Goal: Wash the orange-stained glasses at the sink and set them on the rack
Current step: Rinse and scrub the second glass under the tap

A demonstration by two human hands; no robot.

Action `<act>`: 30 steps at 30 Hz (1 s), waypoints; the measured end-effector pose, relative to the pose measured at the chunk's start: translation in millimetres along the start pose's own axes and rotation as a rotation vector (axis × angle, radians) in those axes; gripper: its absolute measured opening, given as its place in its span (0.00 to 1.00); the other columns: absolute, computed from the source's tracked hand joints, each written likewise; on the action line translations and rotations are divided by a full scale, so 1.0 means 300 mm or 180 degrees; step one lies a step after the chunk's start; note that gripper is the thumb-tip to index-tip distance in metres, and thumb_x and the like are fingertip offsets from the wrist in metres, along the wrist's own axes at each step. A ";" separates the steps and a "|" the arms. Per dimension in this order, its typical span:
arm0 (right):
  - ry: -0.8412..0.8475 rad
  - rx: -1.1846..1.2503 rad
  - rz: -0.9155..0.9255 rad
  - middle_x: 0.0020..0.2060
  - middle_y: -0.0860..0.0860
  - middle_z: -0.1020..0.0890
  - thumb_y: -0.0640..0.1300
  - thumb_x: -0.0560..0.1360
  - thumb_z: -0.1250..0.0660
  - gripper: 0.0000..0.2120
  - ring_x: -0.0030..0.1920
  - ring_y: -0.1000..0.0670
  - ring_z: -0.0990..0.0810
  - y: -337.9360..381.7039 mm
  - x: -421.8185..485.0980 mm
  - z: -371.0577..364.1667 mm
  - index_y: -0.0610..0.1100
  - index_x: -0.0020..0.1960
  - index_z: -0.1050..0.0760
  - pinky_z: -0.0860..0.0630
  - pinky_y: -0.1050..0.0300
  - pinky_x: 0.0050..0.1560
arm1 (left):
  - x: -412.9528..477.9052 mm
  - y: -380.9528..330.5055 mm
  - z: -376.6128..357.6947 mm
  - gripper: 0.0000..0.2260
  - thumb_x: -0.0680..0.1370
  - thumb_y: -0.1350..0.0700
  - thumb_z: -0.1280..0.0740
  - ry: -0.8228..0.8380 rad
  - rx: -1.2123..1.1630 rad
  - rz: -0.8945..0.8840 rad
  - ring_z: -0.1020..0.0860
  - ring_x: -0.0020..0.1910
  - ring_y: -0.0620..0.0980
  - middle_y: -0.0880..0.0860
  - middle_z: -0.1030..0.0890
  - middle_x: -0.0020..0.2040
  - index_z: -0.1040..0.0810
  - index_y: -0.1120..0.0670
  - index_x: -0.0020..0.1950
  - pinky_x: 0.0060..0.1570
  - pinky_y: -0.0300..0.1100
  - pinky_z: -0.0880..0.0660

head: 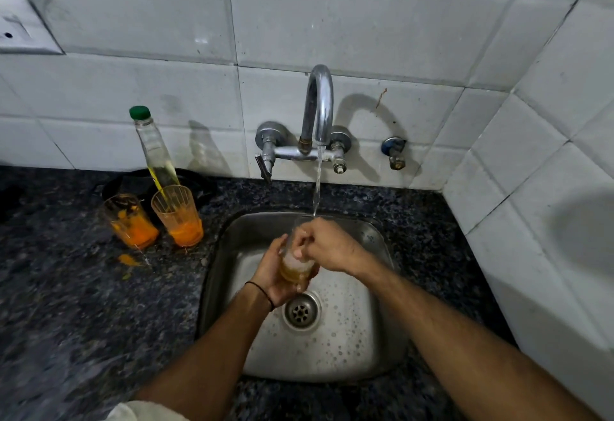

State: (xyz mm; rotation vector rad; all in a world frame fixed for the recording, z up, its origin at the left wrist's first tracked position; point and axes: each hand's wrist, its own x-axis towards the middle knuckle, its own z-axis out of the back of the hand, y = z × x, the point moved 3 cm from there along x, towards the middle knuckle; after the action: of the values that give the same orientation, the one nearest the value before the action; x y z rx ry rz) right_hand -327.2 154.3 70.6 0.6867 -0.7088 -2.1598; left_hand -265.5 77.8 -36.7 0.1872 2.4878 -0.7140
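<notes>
Over the steel sink [362,347] my left hand [274,274] grips a clear glass [297,269] from below and the side; orange-tinted water sits in its bottom. My right hand [327,246] is at the glass's mouth with its fingers reaching inside. Water runs from the chrome tap [319,104] onto the rim. Two more orange-stained glasses stand upright on the dark counter to the left of the sink: one [131,221] farther left, the other [177,216] close beside it.
A tall clear bottle with a green cap [153,148] stands behind the two glasses, next to a dark round object. Orange drips [129,259] lie on the speckled counter [66,304]. White tiled walls close in the back and right. No rack is in view.
</notes>
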 end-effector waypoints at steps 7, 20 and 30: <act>0.0258 -0.1342 0.0988 0.56 0.55 0.19 0.44 0.76 0.30 0.11 0.59 0.53 0.21 -0.026 -0.033 -0.036 0.52 0.57 0.21 0.27 0.52 0.64 | 0.025 -0.035 0.039 0.15 0.80 0.51 0.45 -0.0658 0.0224 -0.0338 0.30 0.23 0.50 0.55 0.26 0.29 0.24 0.57 0.40 0.21 0.34 0.37; 0.0369 -0.1513 0.0547 0.56 0.50 0.20 0.37 0.70 0.34 0.17 0.60 0.48 0.25 -0.040 0.015 -0.093 0.48 0.58 0.24 0.36 0.52 0.71 | 0.001 -0.127 0.031 0.10 0.78 0.54 0.39 -0.1394 0.0990 -0.0733 0.29 0.27 0.52 0.57 0.25 0.33 0.24 0.58 0.41 0.24 0.35 0.35; -0.1987 0.0671 0.0442 0.53 0.50 0.23 0.28 0.66 0.39 0.20 0.55 0.51 0.25 -0.029 -0.120 -0.302 0.45 0.53 0.24 0.23 0.52 0.56 | -0.053 -0.119 0.029 0.11 0.79 0.57 0.37 -0.1813 0.0577 -0.1284 0.26 0.20 0.45 0.52 0.23 0.25 0.24 0.58 0.38 0.18 0.33 0.34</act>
State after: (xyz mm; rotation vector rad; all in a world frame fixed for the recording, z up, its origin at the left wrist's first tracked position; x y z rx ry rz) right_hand -250.9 163.2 10.0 0.0389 -1.2788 -2.1897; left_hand -257.8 43.1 -18.3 -0.4128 1.9242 -0.9944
